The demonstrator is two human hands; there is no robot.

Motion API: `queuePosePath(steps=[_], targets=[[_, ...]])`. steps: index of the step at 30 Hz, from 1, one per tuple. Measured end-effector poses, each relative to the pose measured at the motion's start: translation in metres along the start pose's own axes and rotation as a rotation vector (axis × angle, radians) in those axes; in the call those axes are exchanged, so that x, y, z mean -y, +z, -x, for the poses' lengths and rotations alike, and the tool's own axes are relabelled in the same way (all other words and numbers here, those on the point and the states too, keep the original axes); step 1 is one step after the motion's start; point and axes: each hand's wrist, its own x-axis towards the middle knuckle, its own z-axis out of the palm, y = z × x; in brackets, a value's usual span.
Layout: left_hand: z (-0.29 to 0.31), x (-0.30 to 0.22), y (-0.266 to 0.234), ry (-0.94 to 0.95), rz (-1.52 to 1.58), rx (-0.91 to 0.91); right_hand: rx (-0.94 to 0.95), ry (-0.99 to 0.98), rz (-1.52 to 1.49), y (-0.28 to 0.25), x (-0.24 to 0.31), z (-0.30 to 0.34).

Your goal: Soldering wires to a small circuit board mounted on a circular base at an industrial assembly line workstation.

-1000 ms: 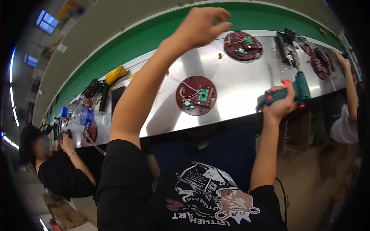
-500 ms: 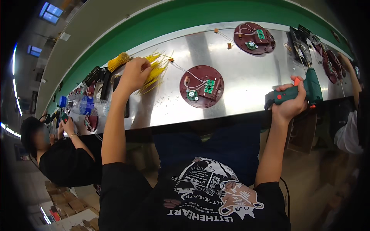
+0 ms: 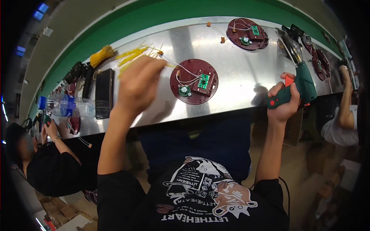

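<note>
My left hand [image 3: 140, 84] is raised over the bench, blurred, with its fingertips pinched together. A thin yellow strand [image 3: 170, 66] shows at these fingertips, though the blur hides most of it. Behind the hand lie loose yellow strands [image 3: 133, 54] beside a tied yellow bundle [image 3: 101, 56]. To the right of the hand rests a round maroon housing [image 3: 198, 97] with a green circuit board, a small round speaker and white wires. My right hand [image 3: 284, 106] wraps around the handle of a green pistol-shaped power tool [image 3: 306, 86] with a red trigger.
A second maroon housing [image 3: 246, 44] lies at the back of the metal bench [image 3: 231, 82]. At left are a black flat case [image 3: 103, 92] and a lying plastic bottle [image 3: 83, 107]. Co-workers [image 3: 54, 165] sit at left and right; one arm [image 3: 347, 82] reaches in at right.
My left hand has moved from the yellow strands toward the near maroon housing, fingers pinched. My right hand keeps its hold on the green tool. The whole view has shifted slightly.
</note>
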Motion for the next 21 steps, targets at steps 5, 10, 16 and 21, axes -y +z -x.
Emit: queuePosePath(steps=[5, 10, 16, 21], targets=[[0.012, -0.029, 0.040, -0.039, 0.173, -0.010, 0.333, 0.077, 0.209, 0.015, 0.034, 0.032], [0.022, -0.024, 0.057, -0.029, 0.127, 0.025, 0.543, 0.299, 0.375, 0.010, 0.044, 0.053], [0.024, -0.021, 0.064, -0.031, 0.068, -0.040, 0.556, 0.322, 0.392, 0.015, 0.043, 0.060], [0.025, -0.021, 0.064, -0.032, 0.098, -0.049, 0.535, 0.313, 0.407, 0.018, 0.043, 0.059]])
